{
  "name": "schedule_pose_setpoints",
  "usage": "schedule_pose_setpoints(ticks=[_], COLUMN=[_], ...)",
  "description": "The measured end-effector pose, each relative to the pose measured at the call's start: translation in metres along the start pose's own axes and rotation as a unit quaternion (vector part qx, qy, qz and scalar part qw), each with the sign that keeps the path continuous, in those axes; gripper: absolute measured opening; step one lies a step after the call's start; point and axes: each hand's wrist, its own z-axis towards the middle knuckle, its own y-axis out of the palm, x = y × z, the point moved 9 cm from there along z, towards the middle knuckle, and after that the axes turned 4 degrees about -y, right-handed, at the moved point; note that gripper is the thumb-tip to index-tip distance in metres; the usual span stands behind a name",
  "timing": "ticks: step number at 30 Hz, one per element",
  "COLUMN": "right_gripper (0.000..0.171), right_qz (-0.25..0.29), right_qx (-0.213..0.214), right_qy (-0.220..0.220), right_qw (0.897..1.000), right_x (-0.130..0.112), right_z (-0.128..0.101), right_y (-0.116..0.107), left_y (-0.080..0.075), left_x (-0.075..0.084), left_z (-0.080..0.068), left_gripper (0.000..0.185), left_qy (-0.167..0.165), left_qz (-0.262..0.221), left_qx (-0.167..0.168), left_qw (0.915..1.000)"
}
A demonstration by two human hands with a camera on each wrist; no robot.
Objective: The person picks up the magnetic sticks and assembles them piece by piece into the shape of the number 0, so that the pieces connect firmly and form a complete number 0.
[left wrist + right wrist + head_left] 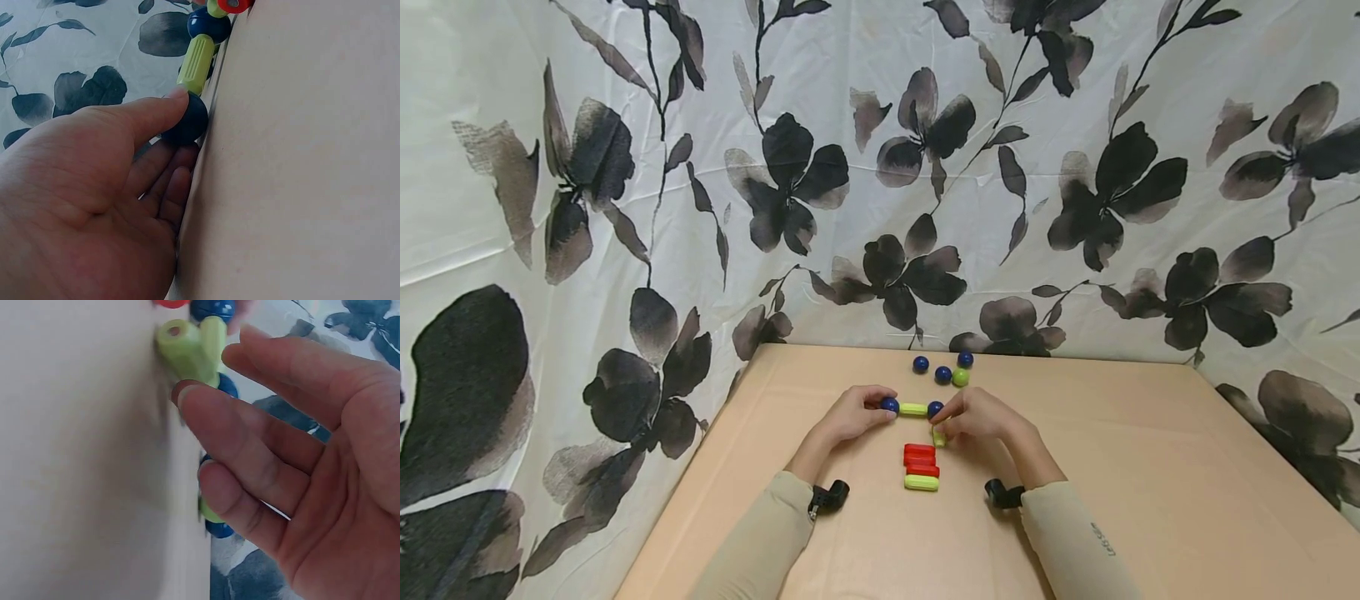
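In the head view, my left hand (853, 412) pinches a dark blue ball (890, 405) at the left end of a ribbed yellow-green rod (913, 409). The left wrist view has my thumb across that ball (190, 122) with the fingers curled beneath. A second blue ball (936, 409) sits on the rod's right end. There my right hand (981, 414) pinches another yellow-green rod (939, 437), which points toward me from that ball. This rod (184, 350) shows a hole in its free end in the right wrist view; fingertips partly hide where it meets the ball.
Red rods (920, 455) and a yellow-green rod (921, 482) lie in a stack-like row nearer me. Beyond the hands are several blue balls (921, 364) and a green ball (960, 377). A floral curtain (880, 208) hangs behind the wooden-looking table (1112, 458).
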Motion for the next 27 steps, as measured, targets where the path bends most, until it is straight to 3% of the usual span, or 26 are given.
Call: schedule_pose_setpoints(ticks=[9,17,27], right_gripper=[0.020,0.030,0.028], right_qz=[-0.054,0.032,0.090], right_qx=[0.123,0.066,0.071], right_qy=[-0.041,-0.034,-0.057], right_qw=[0.990,0.997,0.992], right_x=[-0.008,0.019,0.033], right_z=[0.009,0.022,0.029], right_y=[-0.024,-0.002,0.002], left_y=[0.001,0.004,-0.003], left_x=[0.000,-0.004,0.002], left_z=[0.001,0.003,0.005], left_gripper=[0.038,0.039,0.042], left_qy=[0.001,0.002,0.003], left_qz=[0.001,-0.001,-0.009], left_qx=[-0.002,-0.009,-0.003], left_qw=[1.0000,1.0000,1.0000])
